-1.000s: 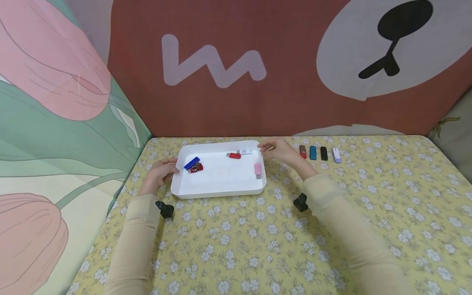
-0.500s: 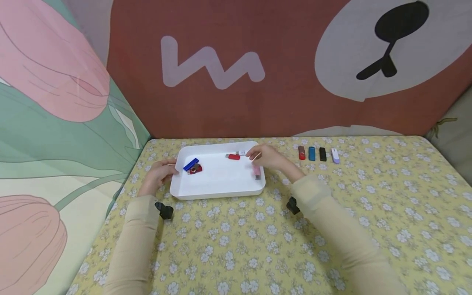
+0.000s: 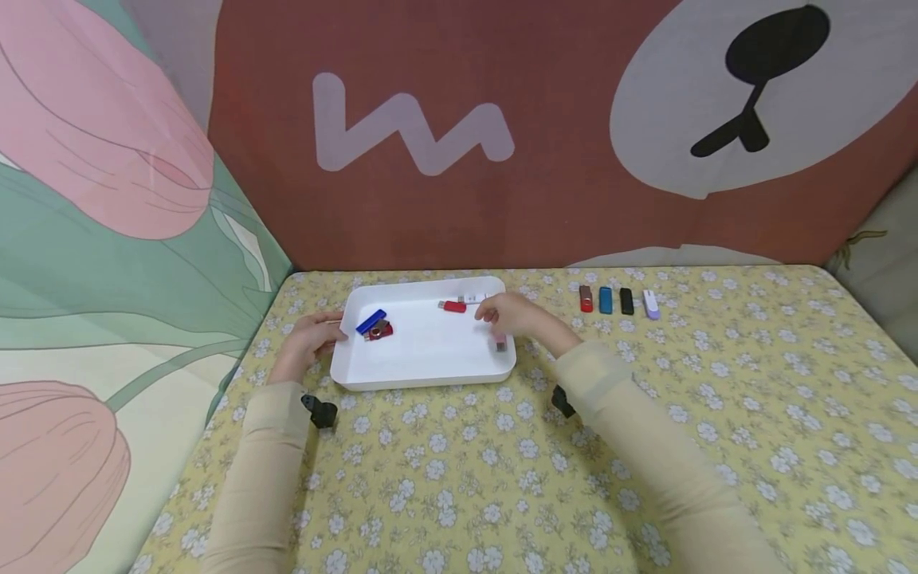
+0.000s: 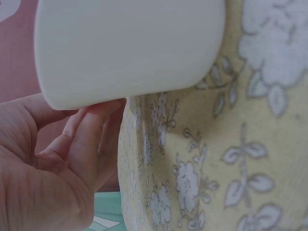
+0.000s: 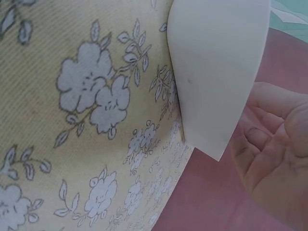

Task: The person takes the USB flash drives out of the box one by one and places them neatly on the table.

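A white tray (image 3: pixel 423 355) lies on the cloth-covered table. In it are a blue USB stick (image 3: pixel 371 320), a dark red swivel USB stick (image 3: pixel 380 331), a red one (image 3: pixel 454 306), a white one (image 3: pixel 472 299) and a pink one (image 3: pixel 500 343), the last partly hidden by my right hand. My left hand (image 3: pixel 310 333) holds the tray's left edge; in the left wrist view its fingers (image 4: pixel 89 139) meet the outer wall. Over the right rim reaches my right hand (image 3: pixel 512 313), fingers loosely bent, nothing visible in them. The rim hides its fingertips in the right wrist view.
Right of the tray, a row of USB sticks lies on the floral cloth: red-brown (image 3: pixel 586 299), blue (image 3: pixel 606 300), black (image 3: pixel 627 301) and white-purple (image 3: pixel 651 304). A brown printed backdrop (image 3: pixel 559 215) rises behind the table's far edge.
My right hand has moved left and slightly down from the tray's far right corner to over its right side, now covering part of the pink USB stick. The left hand stays put.
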Demonstrator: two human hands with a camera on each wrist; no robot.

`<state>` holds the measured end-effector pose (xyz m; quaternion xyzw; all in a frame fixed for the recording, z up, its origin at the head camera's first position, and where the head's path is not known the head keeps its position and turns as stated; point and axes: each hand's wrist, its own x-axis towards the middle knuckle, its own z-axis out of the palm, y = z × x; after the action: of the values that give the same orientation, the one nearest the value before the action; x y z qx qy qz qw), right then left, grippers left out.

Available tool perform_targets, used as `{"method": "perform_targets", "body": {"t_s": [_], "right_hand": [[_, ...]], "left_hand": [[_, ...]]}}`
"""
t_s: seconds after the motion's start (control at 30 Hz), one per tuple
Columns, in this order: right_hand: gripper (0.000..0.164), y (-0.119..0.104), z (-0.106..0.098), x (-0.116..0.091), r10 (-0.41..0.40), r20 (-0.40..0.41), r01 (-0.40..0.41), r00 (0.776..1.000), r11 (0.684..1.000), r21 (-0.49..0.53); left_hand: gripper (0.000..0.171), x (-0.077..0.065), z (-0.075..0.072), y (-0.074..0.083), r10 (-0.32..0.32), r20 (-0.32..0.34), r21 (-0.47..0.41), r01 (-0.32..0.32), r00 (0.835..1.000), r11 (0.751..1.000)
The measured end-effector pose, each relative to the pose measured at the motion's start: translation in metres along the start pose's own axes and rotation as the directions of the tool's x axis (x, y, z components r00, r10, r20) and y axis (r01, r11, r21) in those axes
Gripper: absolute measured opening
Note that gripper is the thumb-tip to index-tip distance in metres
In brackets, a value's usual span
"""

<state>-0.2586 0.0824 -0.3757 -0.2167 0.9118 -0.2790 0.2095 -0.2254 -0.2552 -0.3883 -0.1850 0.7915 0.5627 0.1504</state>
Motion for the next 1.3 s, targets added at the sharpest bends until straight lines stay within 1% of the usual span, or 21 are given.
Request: {"method": "perform_targets", "body": {"t_s": [0.13,0.3,0.43,0.57,0.77,0.87,1.07,1.13,1.3], "right_hand": [[0.041,0.000,0.000,0.001,0.006,0.029,-0.006,1.000,1.000,-0.024],[0.046,0.000,0.003,0.002,0.058,0.022,-0.056,0.998,0.997,-0.058],[0.049,-0.001,0.005,0.003,0.087,0.016,-0.085,0.996,0.991,-0.102],[0.049,-0.003,0.007,0.003,0.095,0.001,-0.093,0.996,0.984,-0.153],[0.045,-0.006,0.008,0.001,0.081,-0.004,-0.080,0.997,0.972,-0.222],[0.042,-0.005,0.009,0.002,0.074,-0.009,-0.073,0.997,0.960,-0.269],[0.044,-0.009,0.009,0.004,0.126,0.017,-0.112,0.992,0.927,-0.359],[0.044,-0.010,0.009,0.004,0.111,0.027,-0.093,0.993,0.920,-0.381],[0.044,-0.007,0.010,0.001,0.017,0.044,0.003,0.999,0.913,-0.407]], "left_hand": [[0.061,0.000,0.000,0.000,-0.004,-0.008,0.006,0.004,1.000,1.000],[0.060,0.001,0.000,0.001,-0.007,-0.013,0.004,0.007,1.000,1.000],[0.060,0.002,0.001,0.002,-0.023,-0.019,-0.010,0.023,1.000,1.000],[0.060,0.002,0.001,0.002,-0.031,-0.022,-0.012,0.031,0.999,0.999],[0.061,0.001,-0.001,0.002,-0.017,0.003,0.003,0.017,1.000,1.000],[0.061,0.002,0.000,0.003,-0.018,0.000,-0.003,0.018,1.000,1.000],[0.060,0.005,0.001,0.004,-0.049,-0.033,-0.001,0.049,0.998,0.999],[0.059,0.005,0.001,0.004,-0.052,-0.039,0.001,0.052,0.998,0.999],[0.060,0.003,0.002,0.003,-0.032,-0.028,0.000,0.032,0.999,1.000]]}}
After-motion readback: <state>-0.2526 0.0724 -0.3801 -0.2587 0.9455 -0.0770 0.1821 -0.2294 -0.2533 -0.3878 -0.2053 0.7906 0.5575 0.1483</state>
